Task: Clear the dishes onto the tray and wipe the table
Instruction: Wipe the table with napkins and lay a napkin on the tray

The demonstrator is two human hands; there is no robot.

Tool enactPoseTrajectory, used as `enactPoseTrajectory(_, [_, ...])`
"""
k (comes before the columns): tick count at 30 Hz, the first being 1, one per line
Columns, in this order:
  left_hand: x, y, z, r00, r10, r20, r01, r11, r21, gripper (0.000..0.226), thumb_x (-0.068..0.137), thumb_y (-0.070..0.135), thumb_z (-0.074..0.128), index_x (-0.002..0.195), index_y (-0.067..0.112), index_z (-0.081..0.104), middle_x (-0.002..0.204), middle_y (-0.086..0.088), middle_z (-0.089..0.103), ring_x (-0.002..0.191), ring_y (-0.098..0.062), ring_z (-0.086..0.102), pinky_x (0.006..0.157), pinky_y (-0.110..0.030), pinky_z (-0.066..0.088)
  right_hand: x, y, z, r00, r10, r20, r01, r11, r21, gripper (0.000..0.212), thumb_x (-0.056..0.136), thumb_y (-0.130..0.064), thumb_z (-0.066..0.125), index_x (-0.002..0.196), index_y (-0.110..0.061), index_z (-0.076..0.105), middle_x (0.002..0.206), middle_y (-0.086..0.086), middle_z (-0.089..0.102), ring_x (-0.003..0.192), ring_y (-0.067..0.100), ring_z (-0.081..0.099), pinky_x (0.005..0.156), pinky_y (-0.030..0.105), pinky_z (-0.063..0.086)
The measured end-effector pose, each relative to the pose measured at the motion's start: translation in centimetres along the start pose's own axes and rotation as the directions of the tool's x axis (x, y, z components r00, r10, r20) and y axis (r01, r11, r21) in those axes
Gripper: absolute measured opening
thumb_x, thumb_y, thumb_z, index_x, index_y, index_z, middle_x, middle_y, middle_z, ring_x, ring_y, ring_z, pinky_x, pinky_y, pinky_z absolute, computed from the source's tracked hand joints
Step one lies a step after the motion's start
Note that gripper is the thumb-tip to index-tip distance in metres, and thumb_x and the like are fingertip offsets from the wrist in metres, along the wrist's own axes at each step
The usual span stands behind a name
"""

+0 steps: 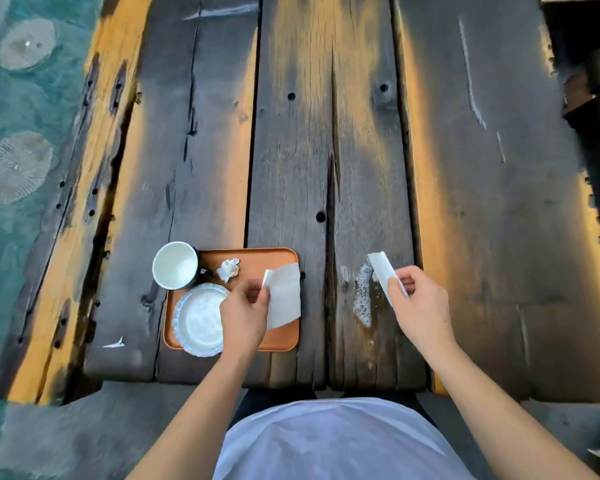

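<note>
Outdoors, a foamy spill (362, 299) wets the dark plank table (482, 209).

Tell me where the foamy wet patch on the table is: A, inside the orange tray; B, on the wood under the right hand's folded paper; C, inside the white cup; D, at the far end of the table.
B: the bubbly patch lies on the bare planks right of the tray, just below the folded paper pinched by the right hand.

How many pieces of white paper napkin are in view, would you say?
4: one in the left hand, one in the right hand, a crumpled one on the tray, a scrap on the table.
</note>
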State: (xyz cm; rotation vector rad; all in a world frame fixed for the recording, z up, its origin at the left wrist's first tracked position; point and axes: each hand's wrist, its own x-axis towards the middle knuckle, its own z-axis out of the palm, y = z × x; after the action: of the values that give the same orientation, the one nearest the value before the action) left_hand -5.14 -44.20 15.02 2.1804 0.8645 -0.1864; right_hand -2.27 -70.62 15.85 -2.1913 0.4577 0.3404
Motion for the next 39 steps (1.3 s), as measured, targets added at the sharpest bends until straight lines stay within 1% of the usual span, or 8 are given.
enactPoseTrajectory(4, [1.2,-2.2,-1.5,0.99,0.049,0.13,-0.052,0.999,0.017,0.004,0.098,0.02,0.063,0.096,0.018,0.066,0.086,0.008,0.067,0.082,-0.009,0.061,0.073,-0.024,0.041,-2.5,-1.8,3.4,0.997,0.017,-0.077,-0.018,1.0,-0.011,0.006,0.096,-0.019,0.06,0.093,-0.018,0.064,0.091,-0.004,0.067,0.083,0.011,0.064,0.067,0.035,0.058])
enactPoseTrajectory(9, [3.4,-3.7,-3.8,0.97,0.093,0.225,-0.098,0.995,0.013,0.007,0.099,0.022,0.061,0.1,0.017,0.066,0.09,0.009,0.065,0.082,-0.006,0.057,0.062,-0.007,0.036,-5.9,-4.0,8.0,0.989,0.082,-0.124,-0.078,0.996,0.036,0.005,0.096,-0.021,0.06,0.092,-0.021,0.062,0.084,-0.014,0.061,0.082,0.009,0.064,0.072,0.035,0.061])
enactPoseTrajectory(13, [4.6,-4.9,-5.3,0.962,0.106,0.251,-0.103,0.994,-0.025,0.013,0.1,0.024,0.06,0.105,0.015,0.068,0.094,0.005,0.068,0.089,-0.011,0.061,0.07,-0.018,0.042,-8.2,-4.9,11.1,0.986,0.113,-0.122,-0.108,0.993,0.041,0.007,0.095,-0.023,0.058,0.09,-0.023,0.061,0.084,-0.011,0.065,0.081,0.008,0.063,0.074,0.035,0.056])
enactPoseTrajectory(20, [5.8,-6.3,-6.6,0.976,0.125,0.176,-0.112,0.99,-0.085,0.004,0.1,0.022,0.06,0.097,0.021,0.063,0.085,0.018,0.064,0.083,0.003,0.06,0.068,-0.015,0.042,-7.7,-5.3,16.1,0.991,0.131,0.036,-0.133,0.989,0.068,0.009,0.095,-0.021,0.056,0.088,-0.02,0.062,0.082,-0.005,0.071,0.076,0.013,0.065,0.067,0.035,0.051])
enactPoseTrajectory(23, [6.2,-6.6,-6.9,0.985,0.132,0.115,-0.123,0.989,-0.081,0.004,0.1,0.02,0.061,0.098,0.019,0.064,0.085,0.017,0.064,0.082,0.004,0.061,0.066,-0.004,0.043,-7.0,-5.4,18.2,0.985,0.13,0.109,-0.138,0.988,0.069,0.009,0.096,-0.023,0.056,0.093,-0.02,0.063,0.086,-0.005,0.071,0.077,0.011,0.065,0.067,0.032,0.051])
enactPoseTrajectory(29, [7.1,-7.2,-7.0,0.991,0.121,0.065,-0.115,0.99,-0.083,0.011,0.098,0.019,0.063,0.1,0.011,0.07,0.084,0.019,0.066,0.078,0.011,0.062,0.065,0.001,0.041,-5.8,-5.4,20.8,0.976,0.17,0.134,-0.181,0.981,0.071,0.01,0.097,-0.023,0.056,0.091,-0.017,0.061,0.078,-0.001,0.067,0.076,0.02,0.064,0.067,0.036,0.054])
enactPoseTrajectory(33, [7.0,-7.1,-7.0,0.993,0.111,0.04,-0.108,0.992,-0.063,0.012,0.099,0.019,0.061,0.102,0.011,0.069,0.088,0.011,0.067,0.08,0.003,0.062,0.065,0.002,0.04,-5.4,-4.7,21.9,0.987,0.135,0.086,-0.12,0.98,-0.161,0.012,0.098,-0.028,0.054,0.096,-0.021,0.063,0.085,-0.003,0.07,0.077,0.016,0.066,0.068,0.038,0.06])
enactPoseTrajectory(39, [6.9,-7.1,-6.4,0.992,0.1,0.074,-0.095,0.993,-0.069,0.008,0.098,0.018,0.062,0.101,0.014,0.068,0.085,0.022,0.063,0.078,0.019,0.059,0.064,0.0,0.041,-4.4,-3.6,21.4,0.999,-0.019,0.048,0.041,0.865,-0.5,0.026,0.095,-0.036,0.058,0.117,-0.022,0.062,0.113,-0.001,0.063,0.108,0.019,0.055,0.092,0.036,0.049])
